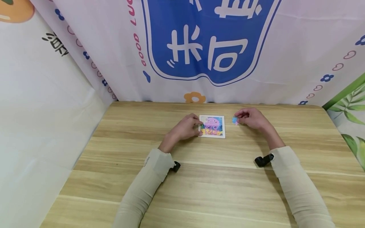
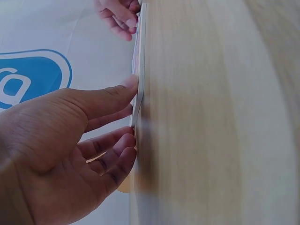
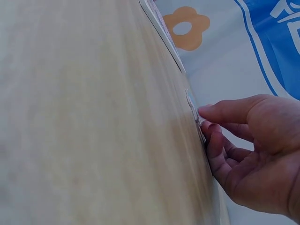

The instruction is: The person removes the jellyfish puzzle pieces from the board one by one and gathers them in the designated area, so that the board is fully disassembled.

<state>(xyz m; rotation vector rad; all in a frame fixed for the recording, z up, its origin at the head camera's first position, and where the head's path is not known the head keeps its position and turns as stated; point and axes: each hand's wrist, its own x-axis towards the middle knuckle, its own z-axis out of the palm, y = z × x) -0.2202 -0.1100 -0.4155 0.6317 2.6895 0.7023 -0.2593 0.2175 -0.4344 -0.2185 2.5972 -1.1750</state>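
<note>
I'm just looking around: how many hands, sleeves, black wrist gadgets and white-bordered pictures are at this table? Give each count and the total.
Hands: 2 (left hand, right hand)
Sleeves: 2 (left sleeve, right sleeve)
Black wrist gadgets: 2 (left gadget, right gadget)
White-bordered picture: 1
Total: 7

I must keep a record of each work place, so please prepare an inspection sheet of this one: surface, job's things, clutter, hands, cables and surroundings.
Surface: wood-grain table.
Job's things: white-bordered puzzle with a pink creature, flat on the table; blue-and-pink piece to its right, apart from it.
Clutter: nothing seen.
Hands: left hand touches the puzzle's left edge; right hand has thumb and fingers on the piece, whether lifted is unclear.
Cables: nothing seen.
Surroundings: printed cloth behind; leaf print at right.
</note>
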